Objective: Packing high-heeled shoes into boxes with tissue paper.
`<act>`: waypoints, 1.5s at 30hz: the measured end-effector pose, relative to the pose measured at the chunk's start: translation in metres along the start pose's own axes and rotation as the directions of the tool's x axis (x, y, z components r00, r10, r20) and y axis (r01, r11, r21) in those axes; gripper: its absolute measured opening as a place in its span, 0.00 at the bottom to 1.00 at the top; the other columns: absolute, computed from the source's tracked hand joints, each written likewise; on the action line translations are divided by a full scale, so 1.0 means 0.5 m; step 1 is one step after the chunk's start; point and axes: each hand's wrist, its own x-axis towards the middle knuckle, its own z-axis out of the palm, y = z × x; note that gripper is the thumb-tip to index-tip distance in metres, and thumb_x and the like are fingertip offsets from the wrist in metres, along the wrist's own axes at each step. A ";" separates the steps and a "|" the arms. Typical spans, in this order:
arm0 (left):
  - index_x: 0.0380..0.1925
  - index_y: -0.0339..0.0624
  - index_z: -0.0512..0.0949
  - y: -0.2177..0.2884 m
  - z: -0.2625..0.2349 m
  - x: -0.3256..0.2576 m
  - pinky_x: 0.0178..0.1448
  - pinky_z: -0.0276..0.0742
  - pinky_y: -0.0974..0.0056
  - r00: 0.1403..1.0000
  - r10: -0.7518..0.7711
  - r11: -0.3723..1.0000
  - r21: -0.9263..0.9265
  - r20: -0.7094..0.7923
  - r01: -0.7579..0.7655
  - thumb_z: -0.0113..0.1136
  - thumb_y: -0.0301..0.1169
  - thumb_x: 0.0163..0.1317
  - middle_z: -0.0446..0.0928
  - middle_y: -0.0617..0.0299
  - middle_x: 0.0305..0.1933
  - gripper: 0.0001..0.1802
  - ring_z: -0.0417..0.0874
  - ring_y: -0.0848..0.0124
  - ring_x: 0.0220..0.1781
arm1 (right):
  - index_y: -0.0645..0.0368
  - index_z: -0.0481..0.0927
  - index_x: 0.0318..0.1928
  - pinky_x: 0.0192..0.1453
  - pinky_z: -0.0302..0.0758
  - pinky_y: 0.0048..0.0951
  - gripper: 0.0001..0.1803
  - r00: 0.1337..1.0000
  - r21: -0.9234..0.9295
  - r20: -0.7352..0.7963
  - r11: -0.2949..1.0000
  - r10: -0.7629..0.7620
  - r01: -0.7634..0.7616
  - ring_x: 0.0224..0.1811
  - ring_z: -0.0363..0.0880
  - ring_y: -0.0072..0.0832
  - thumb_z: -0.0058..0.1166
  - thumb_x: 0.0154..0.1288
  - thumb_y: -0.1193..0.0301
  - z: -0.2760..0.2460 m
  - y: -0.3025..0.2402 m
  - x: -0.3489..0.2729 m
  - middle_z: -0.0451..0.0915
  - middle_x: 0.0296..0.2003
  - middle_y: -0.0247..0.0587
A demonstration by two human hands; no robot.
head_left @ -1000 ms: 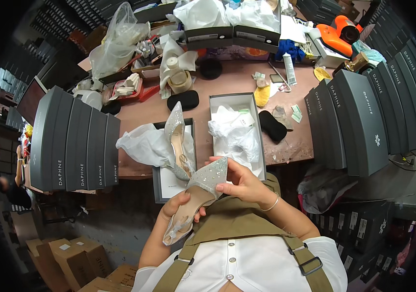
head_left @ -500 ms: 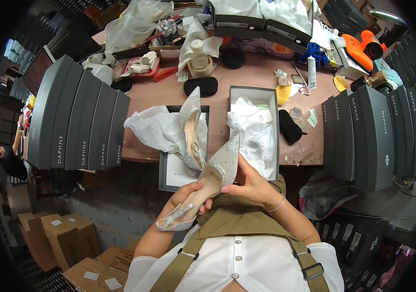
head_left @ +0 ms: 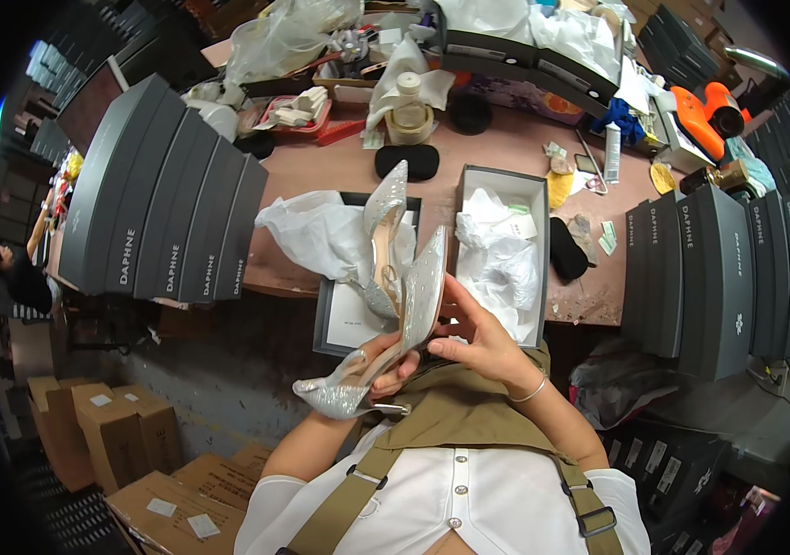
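Observation:
A silver, glittery slingback high heel is turned on its side in front of me, toe pointing away and thin heel toward the right. My left hand is closed round its middle. Against the sole near the front, my right hand has its thumb and fingertips on the shoe's right side. The matching silver shoe lies just beyond, toe away, on a dark grey box part with white tissue paper. To its right, an open grey shoebox contains crumpled white tissue.
Stacked grey shoeboxes stand at the left and right of the table. At the back are a bottle, a red tray and an orange tool. Cartons sit on the floor at lower left.
The held shoe has been rolled onto its side, so its insole faces away and its heel now shows. My right hand has opened slightly along the sole. The whole view has shifted a little.

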 end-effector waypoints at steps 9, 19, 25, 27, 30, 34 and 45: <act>0.73 0.43 0.35 0.001 0.021 0.032 0.10 0.63 0.72 0.958 0.033 0.984 -0.175 0.285 0.018 0.36 0.31 0.73 0.71 0.47 0.33 0.34 0.74 0.69 0.13 | 0.61 0.60 0.69 0.61 0.72 0.32 0.36 1.000 -0.116 -0.028 0.993 0.015 -0.018 0.63 0.67 0.30 0.60 0.61 0.74 0.005 0.016 -0.002 0.61 0.65 0.43; 0.72 0.38 0.35 0.006 0.000 0.053 0.17 0.71 0.69 0.890 0.098 0.961 -0.274 0.445 0.032 0.36 0.34 0.73 0.71 0.41 0.36 0.34 0.76 0.68 0.17 | 0.61 0.68 0.64 0.64 0.68 0.34 0.28 0.993 -0.245 -0.108 0.969 -0.048 0.020 0.65 0.66 0.33 0.58 0.63 0.73 0.016 0.005 -0.007 0.64 0.66 0.46; 0.53 0.35 0.65 0.026 0.050 0.031 0.19 0.64 0.71 0.933 0.349 0.901 0.304 -0.085 -0.310 0.37 0.47 0.73 0.72 0.58 0.30 0.25 0.66 0.74 0.16 | 0.64 0.75 0.55 0.62 0.68 0.34 0.20 0.964 -0.515 -0.117 0.845 -0.239 0.147 0.58 0.74 0.38 0.58 0.62 0.73 0.016 -0.052 -0.040 0.76 0.55 0.48; 0.41 0.37 0.72 0.046 0.047 0.015 0.27 0.67 0.69 0.904 0.423 0.858 0.348 -0.062 -0.378 0.41 0.51 0.70 0.70 0.60 0.27 0.25 0.69 0.72 0.23 | 0.63 0.72 0.58 0.61 0.69 0.32 0.23 0.989 -0.456 -0.113 0.889 -0.097 0.036 0.58 0.74 0.33 0.58 0.63 0.72 0.017 -0.040 -0.034 0.76 0.55 0.47; 0.41 0.36 0.72 0.086 0.021 -0.018 0.36 0.73 0.65 0.818 0.557 0.810 0.312 -0.146 -0.496 0.46 0.52 0.67 0.70 0.58 0.28 0.26 0.72 0.67 0.30 | 0.62 0.62 0.65 0.60 0.72 0.33 0.32 0.995 -0.400 -0.089 0.917 -0.037 -0.002 0.61 0.71 0.32 0.59 0.63 0.71 0.023 0.019 -0.012 0.72 0.58 0.49; 0.42 0.35 0.72 0.106 0.020 -0.050 0.38 0.78 0.67 0.611 0.775 0.567 0.606 -0.162 -0.558 0.50 0.41 0.66 0.75 0.55 0.32 0.17 0.78 0.69 0.32 | 0.64 0.64 0.63 0.59 0.70 0.41 0.33 0.978 -0.795 0.059 0.583 -0.200 0.167 0.59 0.72 0.44 0.61 0.61 0.65 0.047 0.042 0.080 0.73 0.56 0.53; 0.48 0.33 0.74 0.123 0.006 -0.053 0.44 0.75 0.71 0.386 0.922 0.252 0.819 -0.041 -0.516 0.58 0.25 0.60 0.79 0.61 0.43 0.16 0.78 0.79 0.41 | 0.67 0.74 0.37 0.61 0.66 0.44 0.18 0.965 -0.853 0.087 0.483 -0.247 0.200 0.58 0.67 0.52 0.62 0.50 0.67 0.066 0.143 0.180 0.67 0.57 0.58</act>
